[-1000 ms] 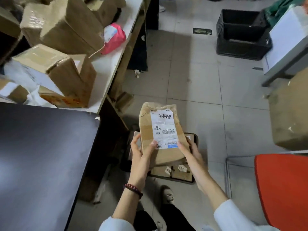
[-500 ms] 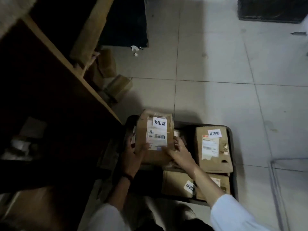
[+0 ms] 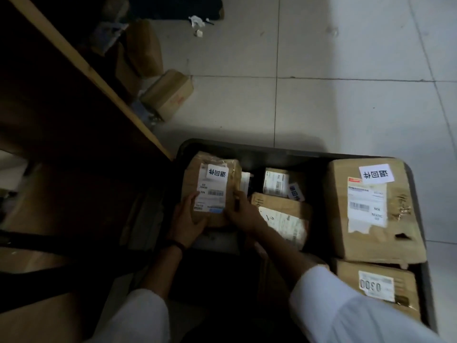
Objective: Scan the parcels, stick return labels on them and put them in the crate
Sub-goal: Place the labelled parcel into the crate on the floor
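parcel: brown parcel is in the far-left corner of the black crate, with the return label at its far end
hands: left hand and right hand both grip its near end, one each side
floor: pale tiles, wooden table edge close on the left
space: dark gap just right of the parcel, big box fills the right side
pointing: long side runs away from the person, print upside down

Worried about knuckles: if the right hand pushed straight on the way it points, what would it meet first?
The right hand, gripping the parcel, would probably reach the crate's far wall first; depth unclear.
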Demonstrator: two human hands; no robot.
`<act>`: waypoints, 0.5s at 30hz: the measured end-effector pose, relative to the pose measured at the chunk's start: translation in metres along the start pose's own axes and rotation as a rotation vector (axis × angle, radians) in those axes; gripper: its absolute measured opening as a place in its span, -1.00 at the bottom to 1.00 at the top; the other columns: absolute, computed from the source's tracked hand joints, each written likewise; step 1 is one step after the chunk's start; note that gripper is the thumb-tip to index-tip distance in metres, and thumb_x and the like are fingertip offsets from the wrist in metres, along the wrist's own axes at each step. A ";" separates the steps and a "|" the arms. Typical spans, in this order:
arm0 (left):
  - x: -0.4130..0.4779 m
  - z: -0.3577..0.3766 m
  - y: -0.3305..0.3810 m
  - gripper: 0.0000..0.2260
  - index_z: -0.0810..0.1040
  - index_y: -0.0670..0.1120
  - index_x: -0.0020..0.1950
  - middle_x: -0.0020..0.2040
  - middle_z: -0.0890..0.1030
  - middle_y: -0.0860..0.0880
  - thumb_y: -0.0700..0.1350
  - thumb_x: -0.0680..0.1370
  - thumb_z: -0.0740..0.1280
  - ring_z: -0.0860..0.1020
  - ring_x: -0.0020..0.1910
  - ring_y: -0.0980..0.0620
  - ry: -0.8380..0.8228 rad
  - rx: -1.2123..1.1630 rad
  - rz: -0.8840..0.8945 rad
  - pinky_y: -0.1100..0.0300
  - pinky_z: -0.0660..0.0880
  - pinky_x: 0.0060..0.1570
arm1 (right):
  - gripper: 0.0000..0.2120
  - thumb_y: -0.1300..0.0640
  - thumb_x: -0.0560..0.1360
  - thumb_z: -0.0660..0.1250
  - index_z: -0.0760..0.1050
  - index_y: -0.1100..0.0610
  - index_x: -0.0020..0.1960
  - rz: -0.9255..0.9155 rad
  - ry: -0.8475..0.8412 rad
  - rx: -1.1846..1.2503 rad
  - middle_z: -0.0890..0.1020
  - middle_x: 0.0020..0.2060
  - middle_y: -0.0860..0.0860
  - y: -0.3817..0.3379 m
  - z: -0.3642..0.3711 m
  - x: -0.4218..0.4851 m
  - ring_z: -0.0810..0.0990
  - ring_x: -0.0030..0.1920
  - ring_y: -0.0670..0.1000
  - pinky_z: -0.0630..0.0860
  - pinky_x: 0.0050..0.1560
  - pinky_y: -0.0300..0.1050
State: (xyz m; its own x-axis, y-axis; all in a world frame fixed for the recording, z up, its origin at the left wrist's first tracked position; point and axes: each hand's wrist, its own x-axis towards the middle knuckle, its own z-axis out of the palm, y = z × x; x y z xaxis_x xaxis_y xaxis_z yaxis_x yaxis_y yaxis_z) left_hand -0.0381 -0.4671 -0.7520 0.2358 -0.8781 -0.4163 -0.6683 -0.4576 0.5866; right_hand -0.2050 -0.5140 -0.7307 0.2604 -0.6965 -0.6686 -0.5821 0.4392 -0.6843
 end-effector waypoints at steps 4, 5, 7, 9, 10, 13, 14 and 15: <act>-0.035 -0.027 0.040 -0.57 0.40 -0.09 0.38 0.52 0.09 -0.20 -0.04 0.53 0.34 0.23 0.44 -0.21 -0.089 0.229 -0.122 0.02 0.26 0.39 | -0.45 0.08 0.55 0.31 0.24 0.12 0.48 -0.083 0.008 -0.338 0.48 0.32 0.16 -0.019 -0.038 -0.047 0.47 0.31 0.18 0.41 0.19 -0.09; -0.050 -0.039 0.056 -0.58 0.43 -0.11 0.35 0.53 0.09 -0.18 -0.03 0.53 0.34 0.21 0.45 -0.20 -0.066 0.245 -0.111 0.02 0.25 0.39 | -0.46 0.06 0.54 0.32 0.27 0.10 0.46 -0.106 0.017 -0.438 0.46 0.33 0.14 -0.026 -0.050 -0.065 0.45 0.32 0.17 0.41 0.21 -0.06; -0.085 -0.071 0.094 -0.61 0.45 -0.12 0.32 0.47 0.24 -0.13 -0.02 0.53 0.33 0.27 0.39 -0.16 0.012 0.309 -0.043 0.04 0.28 0.33 | -0.46 -0.03 0.51 0.32 0.27 0.03 0.44 -0.120 0.057 -0.685 0.42 0.36 0.07 -0.046 -0.074 -0.109 0.43 0.33 0.15 0.44 0.18 0.00; -0.124 -0.108 0.139 -0.64 0.46 -0.09 0.28 0.34 0.41 -0.07 0.02 0.53 0.30 0.34 0.31 -0.11 0.086 0.425 0.021 0.06 0.29 0.23 | -0.43 -0.12 0.49 0.31 0.27 0.00 0.44 -0.137 0.117 -0.883 0.41 0.37 0.04 -0.073 -0.099 -0.159 0.41 0.34 0.12 0.45 0.17 0.01; -0.144 -0.127 0.164 -0.65 0.47 -0.07 0.27 0.30 0.45 -0.05 0.03 0.53 0.30 0.37 0.27 -0.09 0.115 0.453 0.053 0.07 0.30 0.20 | -0.43 -0.14 0.51 0.27 0.26 0.01 0.45 -0.145 0.136 -0.913 0.40 0.38 0.03 -0.088 -0.109 -0.185 0.39 0.36 0.11 0.42 0.18 0.02; -0.206 -0.177 0.239 -0.71 0.49 -0.01 0.20 0.20 0.52 -0.01 0.06 0.53 0.28 0.42 0.19 -0.07 0.149 0.502 0.137 0.07 0.35 0.07 | -0.47 -0.18 0.55 0.17 0.27 0.00 0.46 -0.208 0.179 -0.884 0.43 0.36 0.00 -0.136 -0.138 -0.268 0.38 0.35 0.07 0.39 0.19 0.00; -0.227 -0.193 0.263 -0.74 0.50 0.00 0.15 0.15 0.55 0.00 0.07 0.52 0.27 0.45 0.15 -0.07 0.162 0.533 0.150 0.08 0.36 0.00 | -0.48 -0.18 0.55 0.16 0.29 -0.01 0.45 -0.229 0.187 -0.869 0.45 0.34 -0.01 -0.153 -0.147 -0.297 0.39 0.33 0.06 0.39 0.18 -0.01; -0.250 -0.210 0.286 -0.76 0.52 0.01 0.09 0.08 0.58 0.00 0.09 0.51 0.26 0.49 0.09 -0.07 0.190 0.562 0.157 0.08 0.35 -0.06 | -0.49 -0.19 0.54 0.17 0.31 -0.02 0.43 -0.252 0.198 -0.867 0.47 0.31 -0.03 -0.170 -0.156 -0.325 0.40 0.32 0.05 0.39 0.17 -0.02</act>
State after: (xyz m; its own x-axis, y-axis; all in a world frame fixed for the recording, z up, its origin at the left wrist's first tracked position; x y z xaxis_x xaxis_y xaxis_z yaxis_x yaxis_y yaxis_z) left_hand -0.1398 -0.4081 -0.3348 0.1918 -0.9623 -0.1930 -0.9629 -0.2226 0.1528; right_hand -0.3107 -0.4512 -0.3514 0.3675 -0.8332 -0.4131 -0.9202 -0.2613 -0.2916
